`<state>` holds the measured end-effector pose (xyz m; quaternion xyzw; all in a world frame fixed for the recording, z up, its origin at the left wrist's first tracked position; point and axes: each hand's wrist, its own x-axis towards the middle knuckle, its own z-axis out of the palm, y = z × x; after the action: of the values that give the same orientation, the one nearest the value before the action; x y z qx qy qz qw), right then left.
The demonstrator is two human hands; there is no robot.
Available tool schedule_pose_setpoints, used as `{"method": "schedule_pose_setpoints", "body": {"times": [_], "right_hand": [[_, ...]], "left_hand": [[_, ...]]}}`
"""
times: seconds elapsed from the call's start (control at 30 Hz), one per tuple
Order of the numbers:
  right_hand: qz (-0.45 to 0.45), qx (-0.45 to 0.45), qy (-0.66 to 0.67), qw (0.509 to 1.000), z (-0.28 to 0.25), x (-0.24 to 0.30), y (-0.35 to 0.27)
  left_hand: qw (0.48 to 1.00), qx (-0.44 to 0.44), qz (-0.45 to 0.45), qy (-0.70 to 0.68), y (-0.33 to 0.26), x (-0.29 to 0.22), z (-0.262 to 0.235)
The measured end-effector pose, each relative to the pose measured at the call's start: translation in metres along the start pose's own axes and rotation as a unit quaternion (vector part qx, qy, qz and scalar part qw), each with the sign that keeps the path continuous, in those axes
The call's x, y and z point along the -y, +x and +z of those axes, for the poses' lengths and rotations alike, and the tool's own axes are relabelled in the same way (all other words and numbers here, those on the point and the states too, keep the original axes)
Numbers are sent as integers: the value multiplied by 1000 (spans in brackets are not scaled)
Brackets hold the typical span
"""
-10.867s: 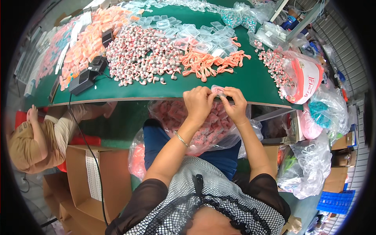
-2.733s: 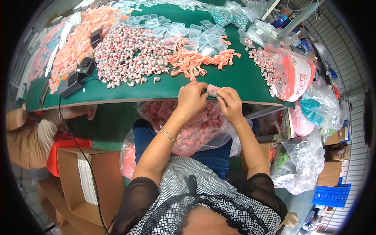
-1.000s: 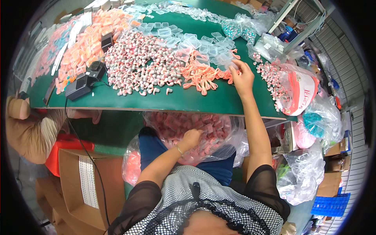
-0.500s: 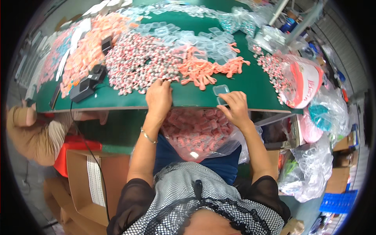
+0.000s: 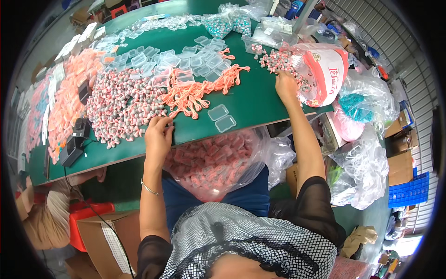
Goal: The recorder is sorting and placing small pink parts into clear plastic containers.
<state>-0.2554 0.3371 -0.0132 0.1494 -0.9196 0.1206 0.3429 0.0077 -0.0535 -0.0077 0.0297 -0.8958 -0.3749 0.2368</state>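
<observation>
My left hand (image 5: 159, 134) rests at the near right edge of a heap of small pink-and-grey rounded pieces (image 5: 121, 104). Its fingers are curled together, and what they hold, if anything, is hidden. Out to the right, my right hand (image 5: 286, 86) reaches into a second, looser heap of similar pieces (image 5: 281, 59) by the mouth of a white-and-red bag (image 5: 329, 69). Those fingers are bent close together, their tips hidden among the pieces. Between my hands a small clear plastic box (image 5: 226, 123) lies with its lid folded open near the table edge. Orange looped cords (image 5: 188, 100) lie beyond it.
More clear boxes (image 5: 169, 59) are piled behind the cords on the green table (image 5: 260, 97). A plastic bag of filled pink boxes (image 5: 209, 160) sits at my lap. Small black devices (image 5: 72, 149) and orange pieces (image 5: 69, 83) are left. A person's arm (image 5: 28, 204) shows lower left.
My right hand has let go of the clear box, now lying open on the table, and moved right to the loose heap. My left hand stays by the large heap. The view has shifted rightward.
</observation>
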Motion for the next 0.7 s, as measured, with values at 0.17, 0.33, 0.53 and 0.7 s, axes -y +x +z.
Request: {"method": "schedule_pose_setpoints", "body": {"times": [0.17, 0.33, 0.53, 0.7], "right_hand": [[40, 95, -95, 990, 33, 13, 29], [109, 164, -142, 970, 46, 9, 44], [-34, 84, 163, 982, -15, 56, 1], [-165, 211, 368, 891, -89, 151, -53]], "left_hand": [[998, -41, -42, 18, -9, 0, 5], [996, -63, -12, 54, -10, -3, 16], [990, -50, -22, -130, -7, -43, 34], [991, -23, 24, -128, -8, -74, 68]]}}
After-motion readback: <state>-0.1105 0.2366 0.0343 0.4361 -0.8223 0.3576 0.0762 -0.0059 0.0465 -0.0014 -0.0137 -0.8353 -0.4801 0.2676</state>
